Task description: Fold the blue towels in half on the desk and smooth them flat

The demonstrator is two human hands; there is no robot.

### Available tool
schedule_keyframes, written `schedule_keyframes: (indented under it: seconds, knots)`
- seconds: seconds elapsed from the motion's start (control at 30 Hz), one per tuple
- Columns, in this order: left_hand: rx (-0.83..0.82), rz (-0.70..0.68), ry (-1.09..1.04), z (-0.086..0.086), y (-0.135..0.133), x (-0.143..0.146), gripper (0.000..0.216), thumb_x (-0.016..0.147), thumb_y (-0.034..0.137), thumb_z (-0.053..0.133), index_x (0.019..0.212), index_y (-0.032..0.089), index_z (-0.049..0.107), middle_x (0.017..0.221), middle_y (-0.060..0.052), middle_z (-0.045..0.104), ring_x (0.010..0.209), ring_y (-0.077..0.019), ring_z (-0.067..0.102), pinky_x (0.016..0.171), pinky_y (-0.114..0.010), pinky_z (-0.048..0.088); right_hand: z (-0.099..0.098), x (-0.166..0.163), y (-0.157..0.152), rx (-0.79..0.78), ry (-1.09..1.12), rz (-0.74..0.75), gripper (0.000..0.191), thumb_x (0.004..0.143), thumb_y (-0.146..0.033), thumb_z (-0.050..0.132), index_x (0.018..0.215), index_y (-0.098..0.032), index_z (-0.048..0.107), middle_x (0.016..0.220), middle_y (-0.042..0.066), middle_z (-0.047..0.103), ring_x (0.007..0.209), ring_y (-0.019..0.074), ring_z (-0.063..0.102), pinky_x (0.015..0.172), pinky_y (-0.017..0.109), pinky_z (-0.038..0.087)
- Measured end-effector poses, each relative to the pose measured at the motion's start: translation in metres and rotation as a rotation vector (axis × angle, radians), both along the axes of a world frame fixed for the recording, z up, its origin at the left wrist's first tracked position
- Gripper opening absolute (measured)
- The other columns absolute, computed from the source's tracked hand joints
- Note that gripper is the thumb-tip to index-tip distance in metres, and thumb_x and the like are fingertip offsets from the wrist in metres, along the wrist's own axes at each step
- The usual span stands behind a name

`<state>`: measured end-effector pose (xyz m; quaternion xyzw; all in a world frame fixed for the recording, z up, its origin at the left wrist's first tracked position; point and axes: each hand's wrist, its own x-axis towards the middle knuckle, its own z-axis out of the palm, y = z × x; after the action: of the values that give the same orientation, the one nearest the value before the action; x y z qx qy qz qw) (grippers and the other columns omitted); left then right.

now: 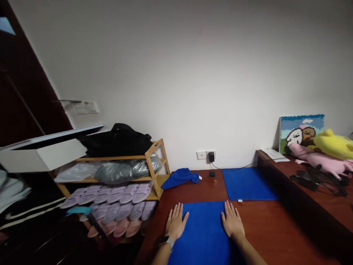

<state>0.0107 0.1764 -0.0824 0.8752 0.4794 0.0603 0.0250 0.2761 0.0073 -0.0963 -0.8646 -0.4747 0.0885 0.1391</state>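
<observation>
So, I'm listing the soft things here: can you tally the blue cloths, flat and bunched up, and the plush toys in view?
Flat blue cloths: 2
Bunched-up blue cloth: 1
Plush toys: 2
Total: 5

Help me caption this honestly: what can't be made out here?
- Nearest blue cloth, near end: head view, cut off by the bottom edge.
- Parts of its side edges: head view, covered by the left hand and right hand.
- Any print on the white tag: head view, too small.
- Contents of the black bag: head view, hidden by its fabric.
</observation>
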Motion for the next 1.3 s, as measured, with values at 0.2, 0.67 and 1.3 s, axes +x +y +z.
schedule_keyframes:
  seconds: [0.2,0.67,1.3]
  knots:
    - [0.11,-0.068,-0.146,0.013,-0.027,0.04,0.07,0.104,0.054,0.016,0.157,0.011,0.035,0.164,-0.011,0.035,0.153,-0.0234,0.029,0.127,-0.044,0.025,0.002,-0.002,0.001,0.003,-0.006,-0.011,0.07,0.099,-0.048,0.014,0.16,-0.013,0.019,0.168,0.001,0.017,0.156,0.0204,0.013,0.127,0.042,0.012]
    - [-0.045,-0.259,-0.078,-0.009,-0.063,0.091,0.072,0.103,0.059,0.012,0.161,0.018,0.025,0.167,-0.006,0.028,0.156,-0.0243,0.022,0.128,-0.048,0.019,0.003,0.001,0.0,-0.08,-0.044,-0.003,0.069,0.1,-0.043,0.012,0.161,-0.011,0.014,0.169,0.002,0.014,0.157,0.0197,0.01,0.127,0.04,0.008]
    - [0.031,-0.012,-0.035,0.01,-0.027,0.025,0.078,0.103,0.058,0.012,0.158,0.005,0.026,0.167,-0.017,0.026,0.155,-0.0263,0.021,0.127,-0.047,0.021,0.0,0.001,-0.001,-0.045,-0.012,-0.01,0.069,0.1,-0.046,0.014,0.161,-0.013,0.015,0.17,0.001,0.014,0.157,0.0196,0.011,0.127,0.04,0.008]
